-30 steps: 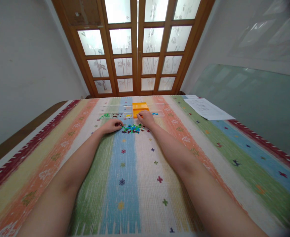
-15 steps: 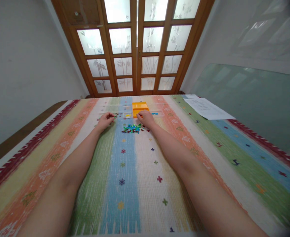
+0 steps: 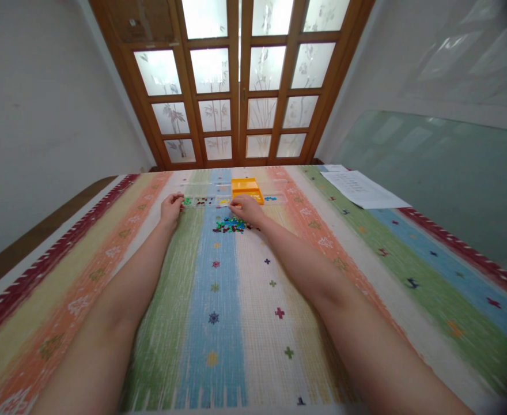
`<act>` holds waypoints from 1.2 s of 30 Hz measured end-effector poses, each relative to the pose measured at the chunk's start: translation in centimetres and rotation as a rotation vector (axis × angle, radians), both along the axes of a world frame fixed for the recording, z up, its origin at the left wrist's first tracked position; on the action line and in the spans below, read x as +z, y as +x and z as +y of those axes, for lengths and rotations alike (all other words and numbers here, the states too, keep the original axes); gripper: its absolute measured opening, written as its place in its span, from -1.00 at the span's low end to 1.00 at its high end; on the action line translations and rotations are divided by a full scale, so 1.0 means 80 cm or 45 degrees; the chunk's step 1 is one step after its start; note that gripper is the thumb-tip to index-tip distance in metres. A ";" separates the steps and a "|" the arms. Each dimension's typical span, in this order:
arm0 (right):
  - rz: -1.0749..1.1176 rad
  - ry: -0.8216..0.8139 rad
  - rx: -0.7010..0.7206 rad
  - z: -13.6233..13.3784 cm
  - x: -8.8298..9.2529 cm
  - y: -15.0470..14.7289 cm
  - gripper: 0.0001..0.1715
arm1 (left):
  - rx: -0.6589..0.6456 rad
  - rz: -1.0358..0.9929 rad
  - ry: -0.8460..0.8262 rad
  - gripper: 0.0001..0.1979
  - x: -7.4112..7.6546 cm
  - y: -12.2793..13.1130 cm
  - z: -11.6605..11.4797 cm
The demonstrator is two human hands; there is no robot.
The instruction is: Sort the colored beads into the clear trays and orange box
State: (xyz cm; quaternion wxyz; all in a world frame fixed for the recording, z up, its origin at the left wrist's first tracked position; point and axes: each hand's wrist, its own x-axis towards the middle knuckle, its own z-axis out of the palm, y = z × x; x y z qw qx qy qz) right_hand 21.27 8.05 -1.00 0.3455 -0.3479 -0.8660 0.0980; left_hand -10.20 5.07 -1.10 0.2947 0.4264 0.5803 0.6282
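My left hand (image 3: pixel 172 210) is at the left end of a row of clear boxes, its fingers pinched together beside small green pieces (image 3: pixel 186 201). Whatever sits between those fingertips is too small to make out. My right hand (image 3: pixel 246 208) reaches over the front of an orange box (image 3: pixel 245 184) with its lid up. Its closed fingertips are near the yellow pieces (image 3: pixel 224 202) in a clear compartment, and their contents cannot be seen. Just below lies a mixed pile of small blue, green and dark red pieces (image 3: pixel 231 225), partly covered by my right hand.
Dark red pieces (image 3: pixel 202 202) lie in a clear compartment left of the yellow ones, blue pieces (image 3: pixel 271 199) in one to the right. Printed paper sheets (image 3: pixel 363 190) lie on the striped tablecloth (image 3: pixel 219 276) at the right. Wooden glazed doors (image 3: pixel 239 115) stand behind.
My left hand has moved left, from beside the dark red pieces to the green ones. My right hand has shifted slightly left, from the orange box's front toward the yellow pieces.
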 end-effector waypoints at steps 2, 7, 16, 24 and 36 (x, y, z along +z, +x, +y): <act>-0.002 -0.013 0.176 -0.010 0.002 -0.014 -0.87 | 0.021 -0.025 -0.020 -0.62 0.000 -0.002 0.001; -0.151 -0.048 0.545 -0.036 0.011 -0.035 -0.90 | 0.026 -0.029 -0.033 -0.49 -0.001 -0.002 0.001; -0.243 -0.090 0.676 -0.047 0.013 -0.041 -0.91 | -0.017 0.109 -0.035 -0.53 -0.006 0.001 0.005; -0.087 -0.160 0.621 -0.046 0.015 -0.046 -0.96 | -0.140 0.361 -0.028 -0.59 -0.017 0.005 0.008; 0.336 -0.328 0.098 -0.015 -0.006 -0.027 -0.88 | -0.470 0.712 0.011 -0.80 -0.001 0.049 -0.016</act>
